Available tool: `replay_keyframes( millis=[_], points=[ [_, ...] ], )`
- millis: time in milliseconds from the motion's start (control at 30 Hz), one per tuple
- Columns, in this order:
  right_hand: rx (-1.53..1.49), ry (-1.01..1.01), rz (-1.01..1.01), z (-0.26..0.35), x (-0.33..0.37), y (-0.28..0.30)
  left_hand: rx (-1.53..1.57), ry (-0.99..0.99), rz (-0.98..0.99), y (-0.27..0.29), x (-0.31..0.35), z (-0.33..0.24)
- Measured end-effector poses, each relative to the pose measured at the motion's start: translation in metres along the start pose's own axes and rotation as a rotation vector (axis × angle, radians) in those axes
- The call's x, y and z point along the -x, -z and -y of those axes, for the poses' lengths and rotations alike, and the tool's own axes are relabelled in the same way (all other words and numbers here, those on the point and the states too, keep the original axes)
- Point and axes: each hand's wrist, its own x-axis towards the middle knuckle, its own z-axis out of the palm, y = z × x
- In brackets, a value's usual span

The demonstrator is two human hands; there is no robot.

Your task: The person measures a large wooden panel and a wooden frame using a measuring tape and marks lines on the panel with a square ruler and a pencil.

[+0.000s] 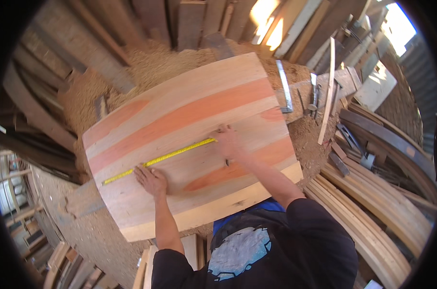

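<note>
A wide glued-up wooden panel (189, 111) with pale and reddish strips lies flat in front of me. A yellow measuring tape (160, 159) is stretched across it from the left edge toward the middle. My left hand (151, 179) presses flat on the panel just below the tape's middle, fingers touching the blade. My right hand (226, 142) holds down the tape's right end; a small dark object, perhaps a pencil, shows below it.
Sawdust (146, 62) covers the bench behind the panel. A metal square (284, 86) and hand tools (314, 94) lie at the right. Curved wooden slats (372, 226) are stacked lower right, and planks (189, 19) lean along the back.
</note>
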Motion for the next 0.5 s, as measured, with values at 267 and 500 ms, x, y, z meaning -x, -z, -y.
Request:
replay_keyframes(
  millis=[267,500],
  points=[
    [0.01,0.001,-0.242,-0.209,0.049,0.101,-0.074,-0.007,0.063,0.005,-0.007,0.003],
    [0.036,-0.128,-0.313,-0.264,0.033,0.116,-0.128,-0.035,0.039,0.003,-0.006,0.015]
  ],
)
